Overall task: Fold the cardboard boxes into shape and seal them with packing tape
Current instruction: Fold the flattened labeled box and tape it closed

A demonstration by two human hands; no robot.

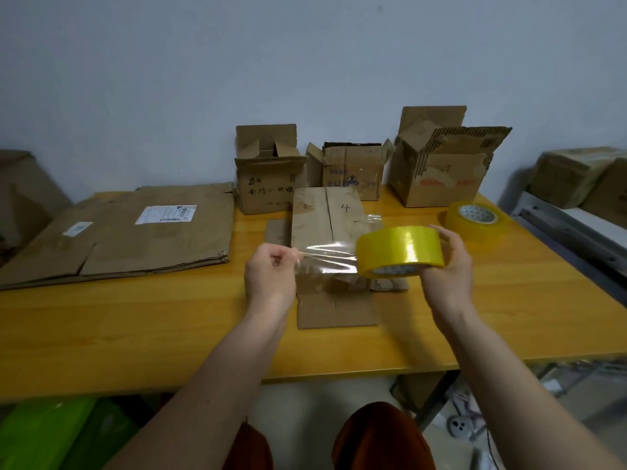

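The right hand (448, 262) grips a yellow tape roll (400, 251), fingers wrapped over its far side and thumb underneath. The left hand (269, 271) pinches the free end of the clear tape strip (325, 257) between thumb and fingertips, the other fingers curled. The strip hangs stretched between the two hands, above the folded cardboard box (327, 218) marked "3" and "4", which lies on the worktop (169, 320) with its flaps closed along a centre seam (328, 215).

The main risk, as I judge it, is the unsupported strip: if tension slackens it may curl and stick to itself or to the fingers. Laid crooked, it could miss the seam and leave the flaps unsealed. Pressing it down may also shift the light box, since neither hand steadies it. A second tape roll (475, 217) sits near the right edge.
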